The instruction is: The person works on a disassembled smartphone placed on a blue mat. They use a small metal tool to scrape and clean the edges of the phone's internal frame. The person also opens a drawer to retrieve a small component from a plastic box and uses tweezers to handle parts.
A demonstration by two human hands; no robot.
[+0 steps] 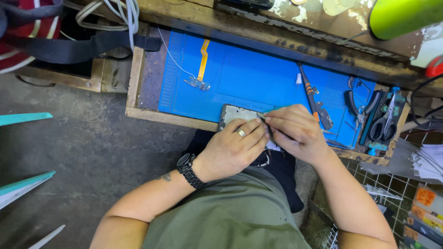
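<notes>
Head view, looking straight down: both hands meet over an opened phone (233, 114) lying at the near edge of the blue work mat (258, 76), half on the wooden tray rim (170, 119). Left hand (230, 147), ring and black wristwatch on it, is closed over the phone's lower part, fingers curled on top, pinning it flat. Right hand (295, 131) is pinched tight on a thin metal tool, prob. tweezers (261, 115); the tip sits right at the phone's inner frame, just beside the left fingertips. Can't tell if the tip holds anything, too small. Step in hand, I'd judge: fine work inside the phone body, picking or seating a small part w/ the tool while the other hand steadies. The next move calls for a tiny, controlled motion of the tip, the left hand's grip unchanged so the phone doesn't slide off the mat's edge, and light pressure only, bc the parts in there look delicate. Elsewhere on the mat: an orange flex cable (203, 60) w/ a small board on its end, well apart to the upper left; an orange-handled screwdriver (308, 90) just beyond the right hand; pliers (357, 103) and scissors (385, 122) at the far right side. A green lamp shade (401, 16) hangs at top right.
</notes>
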